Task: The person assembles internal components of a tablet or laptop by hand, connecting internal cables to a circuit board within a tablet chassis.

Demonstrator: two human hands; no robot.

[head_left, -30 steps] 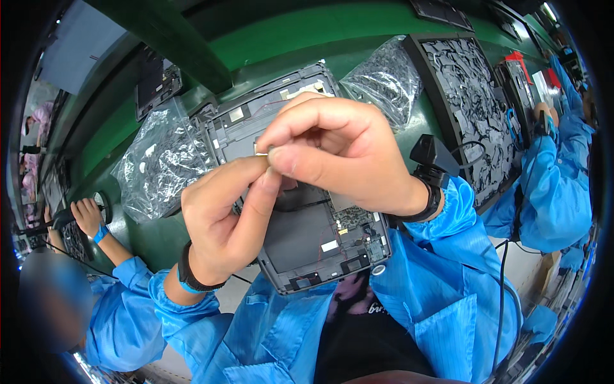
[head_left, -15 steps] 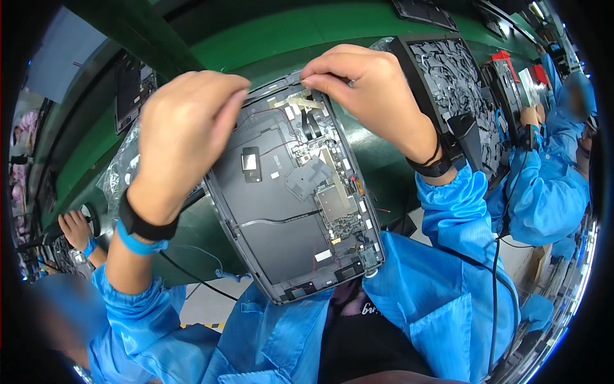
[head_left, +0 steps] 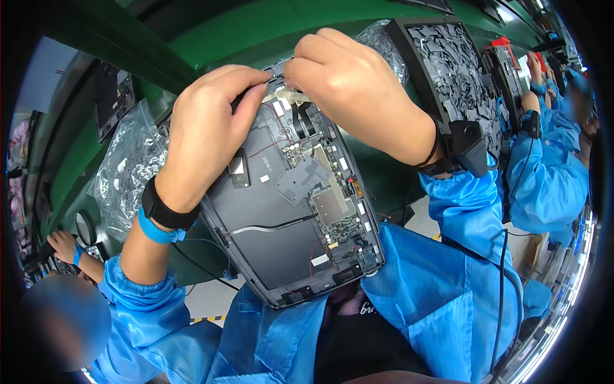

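Observation:
An opened tablet housing (head_left: 265, 256) lies tilted in front of me, its inside facing up and its near end close to my body. At its far edge my left hand (head_left: 214, 121) pinches thumb and forefinger together; what lies between them is too small to make out. Close beside it my right hand (head_left: 358, 96) has its fingers curled over the far right corner, fingertips partly hidden. Pale tape (head_left: 288, 96) shows under the hands. Inside the housing are a green circuit board (head_left: 332, 201), a loose grey plate (head_left: 299, 181), a black rectangular part (head_left: 239, 171) and a flat cable (head_left: 272, 226).
Clear plastic bags (head_left: 131, 169) lie left of the housing, and another bag (head_left: 384, 48) lies beyond it. A black tray (head_left: 444, 70) full of small dark parts stands at the right. Co-workers in blue sit on both sides. A dark cord (head_left: 502, 301) hangs along my right sleeve.
Both hands have come closer together at the far edge, the left moving right and the right slightly left. The housing has shifted a little to the left.

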